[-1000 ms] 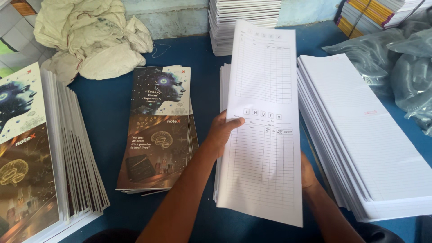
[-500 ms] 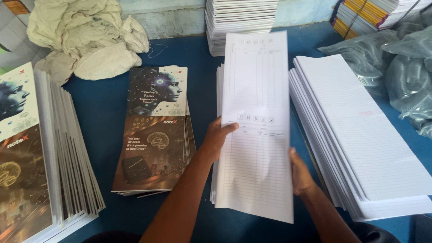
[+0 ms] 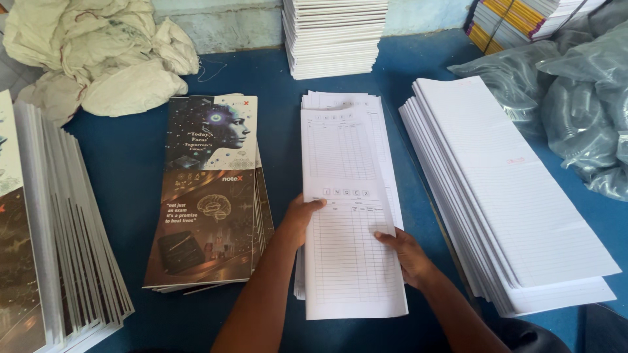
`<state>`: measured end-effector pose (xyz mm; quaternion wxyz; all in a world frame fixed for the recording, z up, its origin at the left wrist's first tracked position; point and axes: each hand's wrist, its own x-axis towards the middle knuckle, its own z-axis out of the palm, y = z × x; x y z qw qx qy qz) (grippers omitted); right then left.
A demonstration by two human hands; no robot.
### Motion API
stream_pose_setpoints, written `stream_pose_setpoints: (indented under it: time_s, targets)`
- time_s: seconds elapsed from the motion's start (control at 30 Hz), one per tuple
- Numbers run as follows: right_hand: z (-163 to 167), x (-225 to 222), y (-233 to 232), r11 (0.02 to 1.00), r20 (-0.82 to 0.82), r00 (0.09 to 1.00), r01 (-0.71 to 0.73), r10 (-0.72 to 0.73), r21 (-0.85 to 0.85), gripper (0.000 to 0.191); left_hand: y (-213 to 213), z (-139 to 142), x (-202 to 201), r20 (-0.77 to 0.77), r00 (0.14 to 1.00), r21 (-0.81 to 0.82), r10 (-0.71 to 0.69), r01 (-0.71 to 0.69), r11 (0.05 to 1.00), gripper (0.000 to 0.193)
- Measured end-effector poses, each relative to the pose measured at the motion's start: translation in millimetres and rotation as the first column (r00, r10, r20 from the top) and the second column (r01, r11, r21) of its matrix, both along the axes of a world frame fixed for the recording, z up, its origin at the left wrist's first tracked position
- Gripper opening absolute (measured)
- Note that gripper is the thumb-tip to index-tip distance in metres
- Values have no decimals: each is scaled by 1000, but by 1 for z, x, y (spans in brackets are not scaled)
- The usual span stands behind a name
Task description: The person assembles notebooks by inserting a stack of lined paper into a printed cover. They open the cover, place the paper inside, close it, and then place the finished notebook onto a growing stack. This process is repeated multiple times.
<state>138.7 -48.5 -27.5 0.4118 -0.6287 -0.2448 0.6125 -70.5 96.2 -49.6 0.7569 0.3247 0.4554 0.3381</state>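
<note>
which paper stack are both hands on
The middle stack, topped by a sheet printed with table grids. The left hand and right hand rest on it; the ruled stack to its right lies untouched.
</note>
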Motion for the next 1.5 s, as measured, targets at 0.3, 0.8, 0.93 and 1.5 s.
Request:
stream_pose_setpoints:
  time_s: [0.3, 0.8, 0.93, 1.5]
  targets:
    - [2, -7, 1, 999, 102, 994, 34, -30, -42, 64, 2, -12, 1, -227, 974, -12, -5, 2, 1000, 43]
    - [-8, 7, 10, 987, 81, 985, 151, -154, 46, 57, -67, 18, -30, -233, 959, -144, -159, 127, 981, 71]
    - [-11, 9, 11, 992, 123, 985, 118, -123, 50, 57, -76, 12, -25, -291, 948, -39, -127, 120, 992, 75]
    - [3, 11, 13, 988, 356, 931, -33, 85, -148, 67, -85, 1, -10, -354, 933, 73, -65, 97, 993, 76]
